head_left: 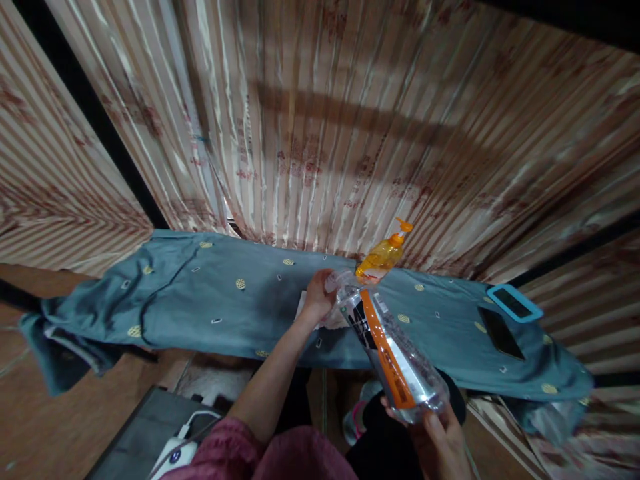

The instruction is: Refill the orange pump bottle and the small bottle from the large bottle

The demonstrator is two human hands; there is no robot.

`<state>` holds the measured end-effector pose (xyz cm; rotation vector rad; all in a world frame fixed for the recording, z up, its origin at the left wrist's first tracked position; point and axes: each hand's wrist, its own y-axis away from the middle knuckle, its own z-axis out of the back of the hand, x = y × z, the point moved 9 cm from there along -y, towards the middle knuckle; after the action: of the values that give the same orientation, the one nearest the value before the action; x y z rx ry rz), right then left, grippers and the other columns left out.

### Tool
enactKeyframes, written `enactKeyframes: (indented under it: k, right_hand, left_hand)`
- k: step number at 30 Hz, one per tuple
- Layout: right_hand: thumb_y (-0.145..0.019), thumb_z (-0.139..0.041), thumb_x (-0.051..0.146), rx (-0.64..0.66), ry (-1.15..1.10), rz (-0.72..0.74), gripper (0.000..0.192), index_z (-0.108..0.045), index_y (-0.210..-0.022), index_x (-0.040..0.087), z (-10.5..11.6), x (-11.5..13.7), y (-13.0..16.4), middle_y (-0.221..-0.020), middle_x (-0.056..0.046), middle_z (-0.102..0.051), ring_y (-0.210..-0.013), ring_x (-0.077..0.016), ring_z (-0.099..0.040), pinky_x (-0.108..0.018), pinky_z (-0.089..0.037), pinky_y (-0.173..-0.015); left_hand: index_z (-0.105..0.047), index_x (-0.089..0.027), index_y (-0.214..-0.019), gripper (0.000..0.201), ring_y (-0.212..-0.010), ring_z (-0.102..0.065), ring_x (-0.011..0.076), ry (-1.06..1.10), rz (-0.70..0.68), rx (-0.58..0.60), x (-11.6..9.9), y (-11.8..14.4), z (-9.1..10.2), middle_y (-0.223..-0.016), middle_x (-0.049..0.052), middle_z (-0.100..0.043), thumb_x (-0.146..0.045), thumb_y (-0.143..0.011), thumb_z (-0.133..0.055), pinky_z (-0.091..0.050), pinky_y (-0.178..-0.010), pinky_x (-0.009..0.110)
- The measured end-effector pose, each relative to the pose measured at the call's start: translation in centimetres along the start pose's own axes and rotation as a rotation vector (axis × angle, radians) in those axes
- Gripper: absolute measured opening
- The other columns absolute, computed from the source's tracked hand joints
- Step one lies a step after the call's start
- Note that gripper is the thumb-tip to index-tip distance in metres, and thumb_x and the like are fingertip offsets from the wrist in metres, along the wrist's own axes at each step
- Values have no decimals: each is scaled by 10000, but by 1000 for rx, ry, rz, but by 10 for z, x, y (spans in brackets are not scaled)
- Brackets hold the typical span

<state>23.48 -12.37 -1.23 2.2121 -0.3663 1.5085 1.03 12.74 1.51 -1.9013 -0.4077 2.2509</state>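
A long clear plastic bottle (400, 357) with an orange, silver and black label lies slantwise between my hands, apparently with little or nothing in it. My right hand (437, 433) grips its wide lower end, close to my lap. At the far end my left hand (321, 293) has its fingers closed round clear plastic near the bottle's narrow top; whether this is the neck or a separate piece I cannot tell. Just beyond that end stands an orange pump bottle (381, 260) with yellow liquid. Something white and flat, partly hidden, lies under my left hand.
A grey-green patterned cloth (175, 300) covers the long narrow table. To the right lie a dark phone (501, 332) and a blue-framed device (515, 303). A striped curtain (310, 133) hangs directly behind. Lower left, a white power strip (175, 457) rests on a dark surface.
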Motion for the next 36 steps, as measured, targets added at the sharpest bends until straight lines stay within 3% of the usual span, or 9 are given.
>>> enactKeyframes:
  k: [11, 20, 26, 36]
  right_hand:
    - [-687, -870, 492, -44, -4, 37, 765, -618, -1382, 295, -1, 5, -2, -1072, -85, -802, -898, -317, -787, -412, -636, -806]
    - [-711, -846, 503, -30, 21, 45, 718, -640, -1353, 256, -2, 8, -2, -1050, -118, -805, -862, -327, -788, -429, -639, -775]
    - [-708, -842, 530, -30, 31, 38, 642, -680, -1278, 282, -2, 8, -2, -1019, -87, -810, -845, -313, -789, -422, -643, -756]
    - [-684, -869, 492, -59, 16, 29, 672, -670, -1283, 259, -4, 13, -1, -968, -77, -810, -798, -300, -792, -405, -648, -747]
  left_hand:
    - [-685, -185, -998, 303, -941, -678, 229, -5, -7, 2, 4, -1, -4, -975, 56, -717, -112, -707, -726, -546, -873, 363]
    - [-677, -175, -1005, 301, -953, -677, 235, -42, -20, 18, 4, -1, -4, -1006, 64, -717, -94, -717, -713, -547, -872, 379]
    - [-679, -175, -996, 295, -935, -678, 234, -30, -33, 16, 5, 0, -5, -981, 58, -713, -111, -711, -719, -550, -856, 373]
    - [-684, -189, -994, 300, -924, -680, 237, 9, -9, 11, 8, -1, -4, -968, 54, -714, -128, -705, -731, -546, -864, 375]
